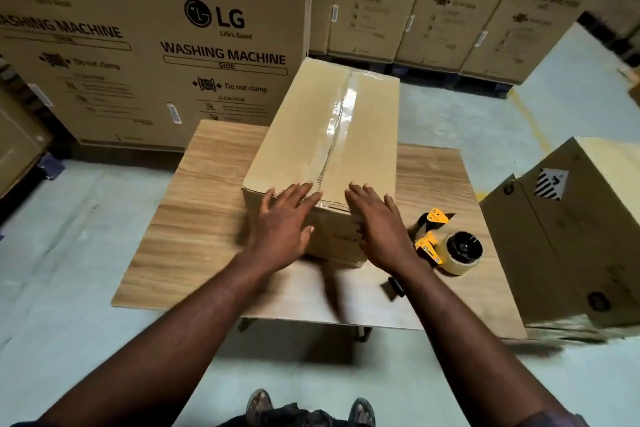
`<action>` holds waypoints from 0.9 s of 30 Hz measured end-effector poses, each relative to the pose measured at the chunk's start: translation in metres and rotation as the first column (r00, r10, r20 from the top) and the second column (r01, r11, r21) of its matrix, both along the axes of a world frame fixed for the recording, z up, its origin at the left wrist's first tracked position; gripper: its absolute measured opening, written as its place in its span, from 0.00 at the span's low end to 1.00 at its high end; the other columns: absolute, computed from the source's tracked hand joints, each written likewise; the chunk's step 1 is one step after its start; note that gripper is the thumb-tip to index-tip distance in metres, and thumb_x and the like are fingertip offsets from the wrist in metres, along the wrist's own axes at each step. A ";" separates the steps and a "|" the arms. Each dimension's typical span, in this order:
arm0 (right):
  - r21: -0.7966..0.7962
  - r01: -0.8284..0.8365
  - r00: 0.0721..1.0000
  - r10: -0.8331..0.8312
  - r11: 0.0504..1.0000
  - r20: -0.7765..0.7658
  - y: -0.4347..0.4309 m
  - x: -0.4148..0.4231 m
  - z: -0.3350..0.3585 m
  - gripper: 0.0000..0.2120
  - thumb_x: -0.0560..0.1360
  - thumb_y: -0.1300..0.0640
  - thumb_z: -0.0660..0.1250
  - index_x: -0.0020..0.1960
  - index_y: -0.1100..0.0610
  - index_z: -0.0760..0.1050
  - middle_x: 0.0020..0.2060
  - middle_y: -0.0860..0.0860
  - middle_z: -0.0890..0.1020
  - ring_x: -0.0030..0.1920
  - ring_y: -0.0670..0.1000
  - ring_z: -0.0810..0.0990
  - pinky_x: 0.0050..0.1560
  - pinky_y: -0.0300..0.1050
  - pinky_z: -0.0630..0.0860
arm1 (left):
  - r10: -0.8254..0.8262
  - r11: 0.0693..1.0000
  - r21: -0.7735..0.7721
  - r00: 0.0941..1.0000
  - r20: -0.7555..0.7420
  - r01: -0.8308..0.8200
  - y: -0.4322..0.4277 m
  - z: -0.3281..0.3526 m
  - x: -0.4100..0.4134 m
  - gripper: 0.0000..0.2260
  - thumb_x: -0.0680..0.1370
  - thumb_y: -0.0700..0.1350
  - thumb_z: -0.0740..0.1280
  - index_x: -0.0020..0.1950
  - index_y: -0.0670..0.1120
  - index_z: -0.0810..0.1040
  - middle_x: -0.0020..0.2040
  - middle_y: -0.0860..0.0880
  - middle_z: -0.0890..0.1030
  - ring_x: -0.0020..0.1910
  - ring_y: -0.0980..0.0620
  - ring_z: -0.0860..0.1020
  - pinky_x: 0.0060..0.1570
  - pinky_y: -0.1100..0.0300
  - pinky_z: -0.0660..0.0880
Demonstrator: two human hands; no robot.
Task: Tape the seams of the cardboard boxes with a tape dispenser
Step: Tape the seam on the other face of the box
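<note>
Box: A plain cardboard box stands in the centre of the frame on a wood-grain table, its long side running away from the camera.
Seam: A strip of clear tape runs along the top seam from the far end to the near edge.
Left hand: The left hand lies flat, fingers straight and spread, with its fingertips on the box's near top edge just left of the seam. It holds nothing.
Right hand: The right hand is flat too, fingers straight, on the near edge just right of the seam. Its grasp is empty.
Tape dispenser: The yellow-and-black tape dispenser, roll loaded, lies on the table at centre right. It is near the right wrist, apart from the box and untouched.
Background: Washing-machine cartons fill the upper left and upper right.
Right edge: Another carton stands on the pale floor beside the table.
Bottom centre: The person's feet.
</note>
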State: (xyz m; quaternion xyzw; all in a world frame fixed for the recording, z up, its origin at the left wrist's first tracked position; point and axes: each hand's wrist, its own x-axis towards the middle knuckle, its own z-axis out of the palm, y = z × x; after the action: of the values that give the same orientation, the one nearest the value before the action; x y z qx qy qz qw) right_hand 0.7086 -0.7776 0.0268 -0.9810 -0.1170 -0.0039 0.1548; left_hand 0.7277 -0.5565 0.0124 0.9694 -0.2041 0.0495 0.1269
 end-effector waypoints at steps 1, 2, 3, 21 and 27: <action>0.018 0.000 1.000 0.000 1.000 0.024 -0.006 -0.005 -0.002 0.44 0.69 0.73 0.65 0.82 0.53 0.59 0.82 0.47 0.57 0.82 0.50 0.52 0.80 0.55 0.46 | 0.015 1.000 -0.019 1.000 0.005 -0.015 -0.004 0.002 -0.004 0.30 0.77 0.52 0.67 0.78 0.57 0.61 0.80 0.54 0.60 0.78 0.52 0.60 0.76 0.43 0.53; 0.037 -0.007 0.999 0.005 0.999 0.037 -0.011 -0.008 -0.004 0.45 0.67 0.74 0.65 0.81 0.52 0.60 0.82 0.46 0.58 0.82 0.50 0.53 0.80 0.53 0.46 | 0.027 0.999 -0.033 1.000 0.006 -0.027 -0.007 0.003 -0.010 0.30 0.77 0.52 0.67 0.78 0.57 0.63 0.79 0.54 0.62 0.77 0.52 0.62 0.75 0.42 0.54; 0.059 -0.020 0.999 0.018 0.998 0.044 -0.017 -0.009 -0.006 0.45 0.66 0.74 0.64 0.81 0.52 0.62 0.81 0.46 0.59 0.82 0.49 0.53 0.79 0.52 0.45 | 0.034 0.999 -0.040 0.999 0.009 -0.034 -0.011 0.003 -0.017 0.30 0.76 0.51 0.68 0.77 0.56 0.63 0.79 0.53 0.63 0.76 0.51 0.63 0.74 0.42 0.56; 0.497 0.867 0.430 -0.542 0.028 -0.722 -0.137 -0.072 -0.109 0.05 0.72 0.60 0.74 0.39 0.54 0.80 0.35 0.54 0.80 0.37 0.54 0.78 0.38 0.45 0.77 | -0.205 0.932 -0.362 0.803 -0.559 -0.015 -0.201 -0.063 -0.065 0.30 0.78 0.41 0.68 0.79 0.41 0.63 0.75 0.42 0.67 0.74 0.44 0.67 0.71 0.60 0.61; 0.394 0.905 0.329 -0.327 -0.157 -0.886 -0.162 -0.065 -0.136 0.11 0.76 0.59 0.72 0.38 0.59 0.73 0.30 0.55 0.73 0.27 0.51 0.70 0.32 0.43 0.67 | -0.021 0.943 -0.254 0.724 -0.690 -0.215 -0.251 -0.097 -0.053 0.12 0.77 0.44 0.69 0.60 0.44 0.83 0.55 0.43 0.83 0.54 0.44 0.80 0.44 0.60 0.69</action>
State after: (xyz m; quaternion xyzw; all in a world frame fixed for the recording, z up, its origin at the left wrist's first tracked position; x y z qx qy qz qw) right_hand 0.6432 -0.9395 -0.1094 -0.5591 0.4808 0.1069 0.6669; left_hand 0.6751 -0.8076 -0.0847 0.8952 -0.0807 -0.2718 0.3437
